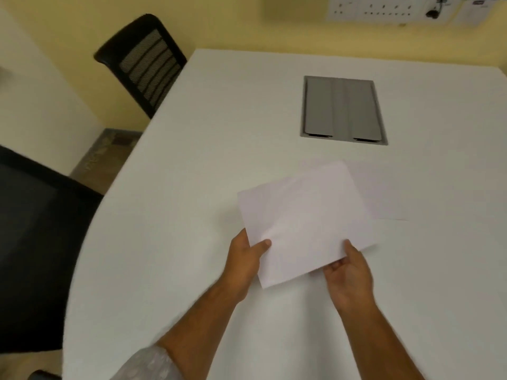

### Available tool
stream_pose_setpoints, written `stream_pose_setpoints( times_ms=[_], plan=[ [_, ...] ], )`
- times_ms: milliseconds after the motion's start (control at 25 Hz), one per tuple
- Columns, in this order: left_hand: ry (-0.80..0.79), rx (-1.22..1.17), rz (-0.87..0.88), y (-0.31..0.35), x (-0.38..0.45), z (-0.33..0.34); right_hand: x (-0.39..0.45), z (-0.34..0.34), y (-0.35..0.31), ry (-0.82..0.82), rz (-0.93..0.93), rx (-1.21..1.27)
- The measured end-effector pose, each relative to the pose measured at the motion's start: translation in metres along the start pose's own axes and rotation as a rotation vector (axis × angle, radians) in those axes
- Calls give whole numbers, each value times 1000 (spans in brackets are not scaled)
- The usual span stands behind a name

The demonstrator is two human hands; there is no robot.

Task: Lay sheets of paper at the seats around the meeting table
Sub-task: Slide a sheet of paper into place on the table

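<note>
A white sheet of paper hangs just above the white meeting table, tilted. My left hand pinches its near left edge, thumb on top. At the sheet's near right corner my right hand grips it, thumb on top and fingers underneath. Further paper lies flat on the table behind and to the right, partly covered by the held sheet; I cannot tell how many sheets it is.
A grey cable hatch is set into the table beyond the paper. Two black mesh chairs stand on the left side, one far and one near. A yellow wall with sockets runs along the back.
</note>
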State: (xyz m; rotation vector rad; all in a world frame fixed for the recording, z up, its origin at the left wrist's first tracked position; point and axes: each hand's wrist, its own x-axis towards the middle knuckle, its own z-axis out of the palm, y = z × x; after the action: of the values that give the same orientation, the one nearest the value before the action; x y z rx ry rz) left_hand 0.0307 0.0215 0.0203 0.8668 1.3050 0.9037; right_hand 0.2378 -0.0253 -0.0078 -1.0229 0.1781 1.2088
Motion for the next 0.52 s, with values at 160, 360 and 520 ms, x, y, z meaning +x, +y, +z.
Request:
stream_pose_setpoints(
  times_ms=[160,360,520],
  plan=[
    [153,-119,-33,-11,-31,-72,-32,13,44,-172,5,-347],
    [265,-185,-67,-20,-67,-159,-93,48,126,-176,-7,-514],
    [240,-188,-139,-25,-93,-223,-126,63,188,-7,44,-468]
  ],
)
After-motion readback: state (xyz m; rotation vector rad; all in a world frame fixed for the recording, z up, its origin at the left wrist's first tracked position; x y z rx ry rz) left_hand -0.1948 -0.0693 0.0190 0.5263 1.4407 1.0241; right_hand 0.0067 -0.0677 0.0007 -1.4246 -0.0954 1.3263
